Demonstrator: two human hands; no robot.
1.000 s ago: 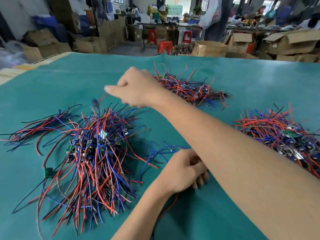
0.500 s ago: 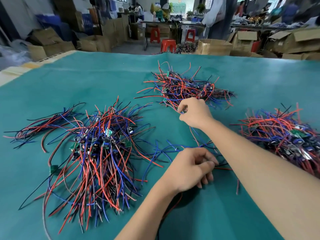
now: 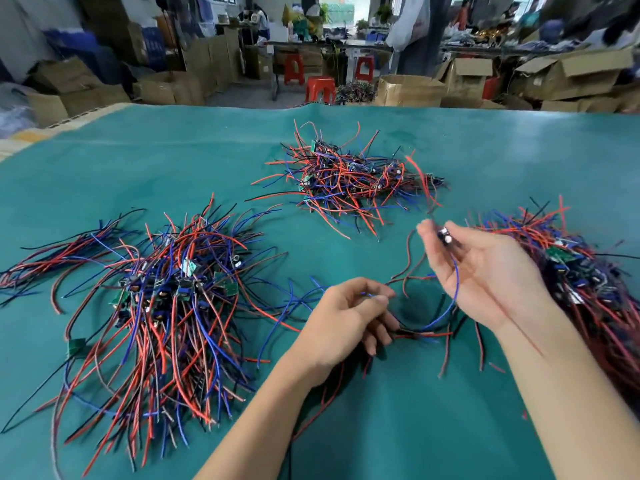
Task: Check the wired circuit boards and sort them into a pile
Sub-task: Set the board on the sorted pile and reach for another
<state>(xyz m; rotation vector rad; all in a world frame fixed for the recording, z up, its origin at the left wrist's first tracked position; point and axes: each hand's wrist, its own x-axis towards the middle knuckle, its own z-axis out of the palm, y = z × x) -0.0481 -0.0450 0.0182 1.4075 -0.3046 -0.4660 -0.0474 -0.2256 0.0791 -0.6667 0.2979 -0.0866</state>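
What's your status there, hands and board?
Right hand pinches a wired board, lifted. Left hand grips its wires low over the cloth. Nothing blocking the left pile.

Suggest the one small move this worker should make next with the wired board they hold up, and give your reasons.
Probably turn the small wired circuit board for a look at its other side. The right hand pinches it raised above the green cloth-covered table, while the left hand grips its trailing blue and red wires. It has not yet joined the large combed pile of wired boards on the left.
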